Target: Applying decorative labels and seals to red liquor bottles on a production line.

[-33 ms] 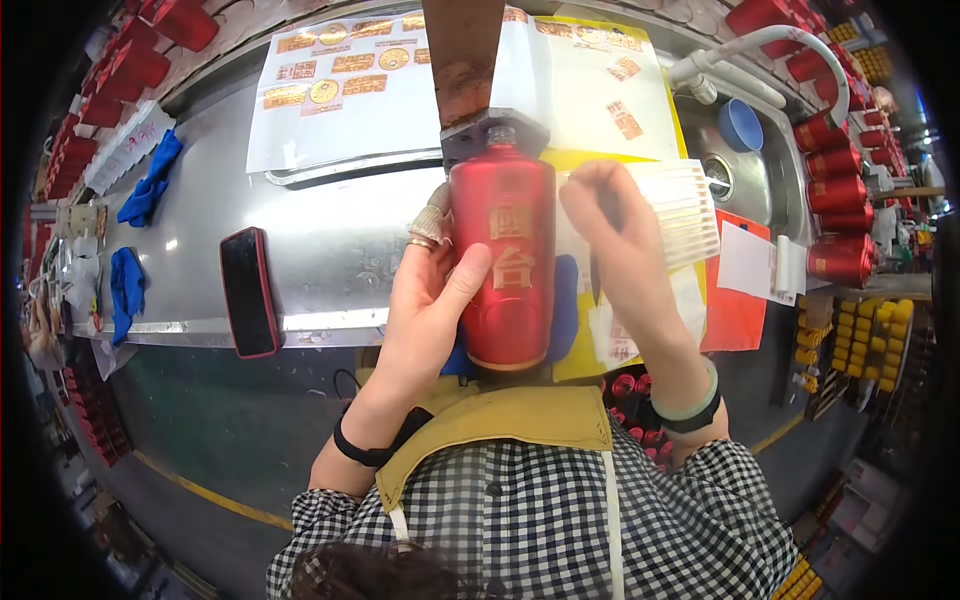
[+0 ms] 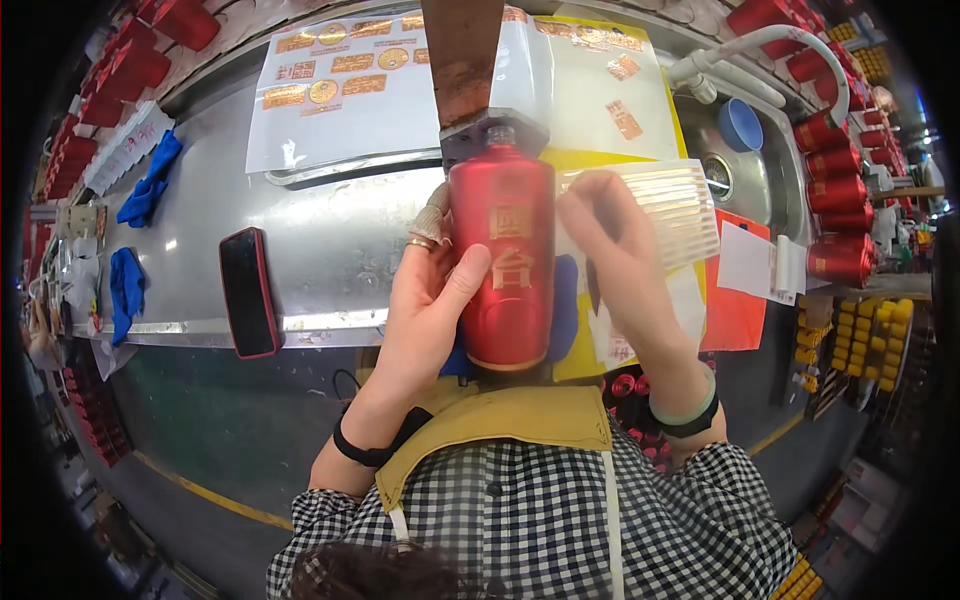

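A glossy red bottle [image 2: 505, 315] with gold characters and an uncapped, threaded neck lies before me, neck pointing away. My left hand [image 2: 428, 290] grips its left side, thumb across the front, a cloth cover on one fingertip. Close to the bottle's right shoulder is my right hand [image 2: 625, 245], its thumb and fingers curled into a pinch. What the pinch holds, if anything, is hidden. A narrow dark thing [image 2: 594, 290] shows beside that palm; I cannot tell its kind. Right of the hand lies a white sheet with thin pale gold strips [image 2: 680, 215].
A steel worktop [image 2: 330, 230] carries a phone [image 2: 249, 292], blue cloths [image 2: 150, 180] and a sheet of gold stickers [image 2: 345, 125]. A rusty post [image 2: 463, 60] rises beyond the bottle neck. At right are a sink [image 2: 775, 180] with a blue bowl [image 2: 740, 125] and more red bottles [image 2: 840, 260].
My right hand has shifted slightly toward me beside the bottle, still pinched. The left hand and the bottle have stayed in place.
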